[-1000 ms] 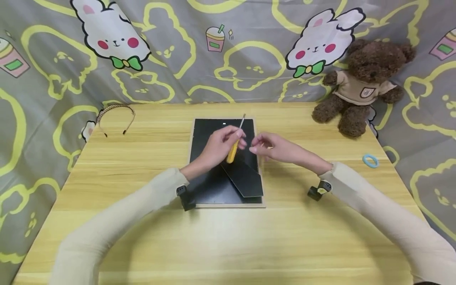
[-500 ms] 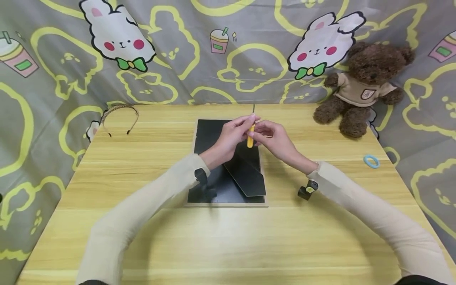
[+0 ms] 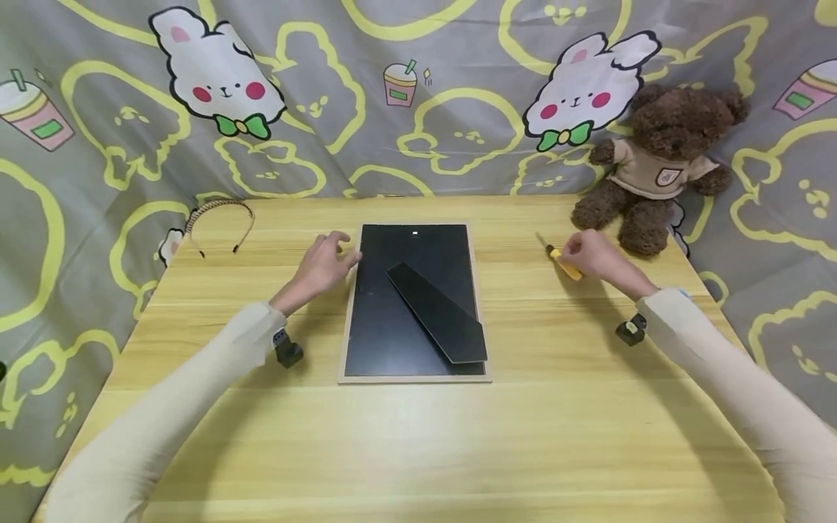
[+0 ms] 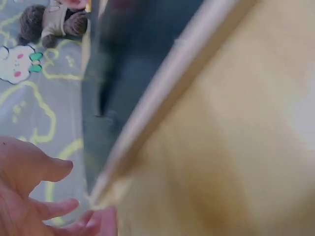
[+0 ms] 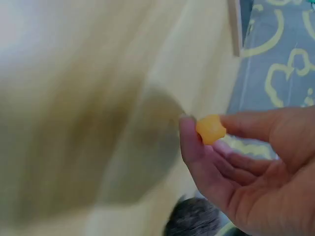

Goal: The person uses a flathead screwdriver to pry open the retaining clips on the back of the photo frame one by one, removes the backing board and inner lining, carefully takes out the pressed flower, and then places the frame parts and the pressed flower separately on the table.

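A picture frame (image 3: 412,305) with a black back and a pale wooden edge lies face down on the table. Its black stand flap (image 3: 438,312) slants across the back. At the frame's upper left edge is my left hand (image 3: 322,265), thumb apart from the loosely bent fingers and nothing held. In the left wrist view its fingertips (image 4: 103,221) are near the frame's corner; whether they touch it I cannot tell. To the right of the frame, my right hand (image 3: 595,254) pinches the yellow handle of a screwdriver (image 3: 567,265) between thumb and fingers. Its shaft points to the upper left.
A brown teddy bear (image 3: 660,163) sits at the table's back right corner, close to my right hand. A braided headband (image 3: 219,205) lies at the back left. A blue ring (image 3: 684,293) is mostly hidden behind my right sleeve. Patterned curtain (image 3: 458,109) borders the table.
The screwdriver has passed from my left hand to my right hand and moved right, off the frame. My left hand has drawn back to the frame's left edge.
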{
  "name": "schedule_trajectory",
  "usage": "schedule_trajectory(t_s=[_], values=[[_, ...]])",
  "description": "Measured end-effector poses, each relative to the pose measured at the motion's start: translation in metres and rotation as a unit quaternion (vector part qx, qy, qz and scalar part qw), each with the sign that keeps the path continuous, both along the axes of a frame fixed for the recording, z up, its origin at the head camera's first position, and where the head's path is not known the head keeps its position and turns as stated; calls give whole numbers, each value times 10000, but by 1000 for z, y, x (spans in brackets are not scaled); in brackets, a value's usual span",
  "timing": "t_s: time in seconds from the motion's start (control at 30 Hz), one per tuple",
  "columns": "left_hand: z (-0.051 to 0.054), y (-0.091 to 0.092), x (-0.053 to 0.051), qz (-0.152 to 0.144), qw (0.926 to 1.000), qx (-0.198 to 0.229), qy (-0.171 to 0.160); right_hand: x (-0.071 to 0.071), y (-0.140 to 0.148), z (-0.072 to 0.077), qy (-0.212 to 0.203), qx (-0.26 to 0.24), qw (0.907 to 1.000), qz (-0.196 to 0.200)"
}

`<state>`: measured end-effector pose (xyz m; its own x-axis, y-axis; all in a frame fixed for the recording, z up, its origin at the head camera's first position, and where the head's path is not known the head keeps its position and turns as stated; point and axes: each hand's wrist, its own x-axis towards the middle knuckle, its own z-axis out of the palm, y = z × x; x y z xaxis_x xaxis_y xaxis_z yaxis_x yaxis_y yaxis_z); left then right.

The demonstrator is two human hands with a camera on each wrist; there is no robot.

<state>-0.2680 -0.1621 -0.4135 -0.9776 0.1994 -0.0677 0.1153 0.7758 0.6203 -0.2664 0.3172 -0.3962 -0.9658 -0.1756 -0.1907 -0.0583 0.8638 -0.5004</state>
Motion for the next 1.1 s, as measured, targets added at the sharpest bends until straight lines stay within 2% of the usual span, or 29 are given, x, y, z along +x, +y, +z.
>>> schedule_trajectory(t_s=[0.07, 0.13, 0.27, 0.43, 0.6, 0.73, 0.9, 1.1], values=[[-9, -6, 3, -10, 9996, -72, -282, 7, 7, -5, 69, 276, 9996, -8], [-15, -9, 4, -66, 9991, -127, -410, 12, 12, -8, 119, 568, 9983, 35], [-20, -11, 4, -40, 9984, 23, -558, 20, 22, -9, -175, 956, 9952, 111], [-24, -10, 3, 41, 9966, 430, -704, 22, 44, -5, -566, 1110, 9922, -87], [-27, -7, 2, 29, 9969, 464, -633, 25, 63, -3, -783, 1220, 9891, -251], [-28, -6, 3, 18, 9973, 412, -607, 28, 71, -2, -981, 1120, 9885, -271], [-26, -8, 3, 38, 9966, 477, -664, 32, 76, 1, -1038, 1082, 9885, -218], [-28, -5, 3, 5, 9963, 569, -649, 35, 79, 1, -864, 1108, 9897, -280]])
